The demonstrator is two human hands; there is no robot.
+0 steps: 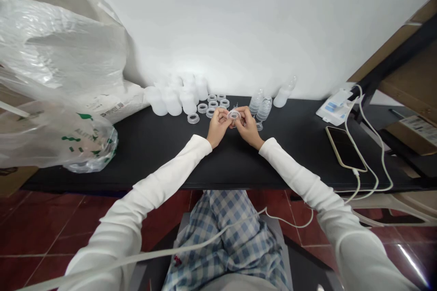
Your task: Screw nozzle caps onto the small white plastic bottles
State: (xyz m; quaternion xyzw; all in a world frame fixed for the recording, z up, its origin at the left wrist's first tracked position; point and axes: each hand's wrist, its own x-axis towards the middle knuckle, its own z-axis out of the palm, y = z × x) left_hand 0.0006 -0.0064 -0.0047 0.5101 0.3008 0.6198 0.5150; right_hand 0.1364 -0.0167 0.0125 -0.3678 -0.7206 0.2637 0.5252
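Both hands meet over the middle of the black table (164,145). My left hand (217,126) and my right hand (248,128) pinch one clear plastic ring (234,115) between their fingertips. Just behind the hands lie several more clear rings (212,103) loose on the table. Further back stand several translucent white bottles (174,95). To the right of the hands are clear ribbed nipples (260,105) and a bottle lying tilted (285,93).
Large plastic bags (58,100) fill the table's left end. A phone (345,148) on a white cable lies at the right, near a white packet (336,107). A wooden shelf (403,68) stands at far right. The white wall is close behind.
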